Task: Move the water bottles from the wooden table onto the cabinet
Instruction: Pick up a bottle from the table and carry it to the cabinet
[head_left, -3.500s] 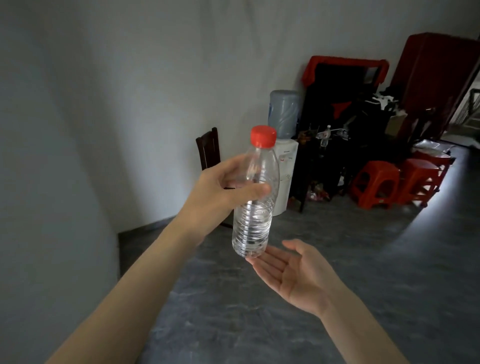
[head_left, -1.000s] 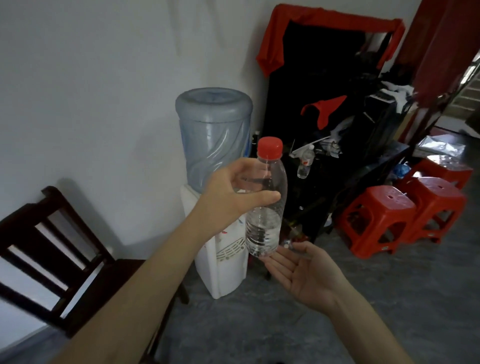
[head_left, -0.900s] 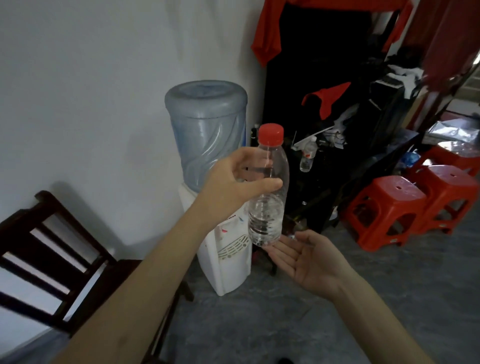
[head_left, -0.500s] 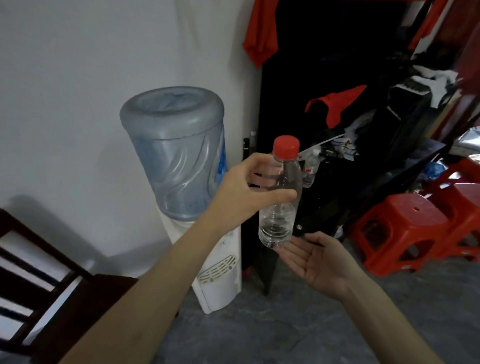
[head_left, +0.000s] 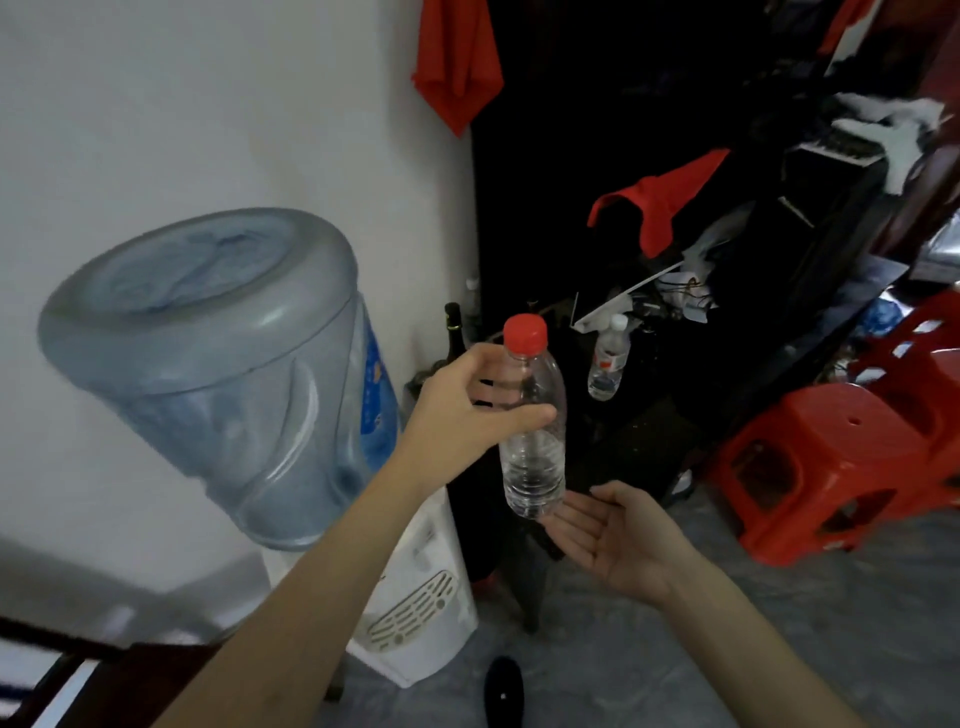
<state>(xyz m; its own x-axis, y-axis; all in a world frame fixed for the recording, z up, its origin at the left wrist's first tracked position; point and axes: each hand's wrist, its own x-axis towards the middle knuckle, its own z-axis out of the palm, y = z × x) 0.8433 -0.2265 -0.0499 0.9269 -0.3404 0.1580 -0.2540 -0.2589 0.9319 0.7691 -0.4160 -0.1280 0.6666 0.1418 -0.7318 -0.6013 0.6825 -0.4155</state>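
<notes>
My left hand (head_left: 462, 410) grips a clear water bottle (head_left: 535, 457) with a red cap around its upper body and holds it upright in the air. Just under the bottle's base, my right hand (head_left: 618, 540) lies palm up with relaxed fingers and holds nothing. A second small bottle (head_left: 607, 358) with a white cap stands on the dark cabinet top (head_left: 649, 415) behind. The cabinet's surface is dark and cluttered.
A water dispenser (head_left: 415, 597) with a large blue jug (head_left: 218, 364) stands at the left against the white wall. A dark glass bottle (head_left: 453, 332) is behind my left hand. Red plastic stools (head_left: 831, 467) sit at the right. A dark wooden chair (head_left: 78, 680) is at the lower left.
I have come closer to the dispenser and the dark cabinet, which now fill the view. Both hands keep the same pose, with the bottle still in my left hand.
</notes>
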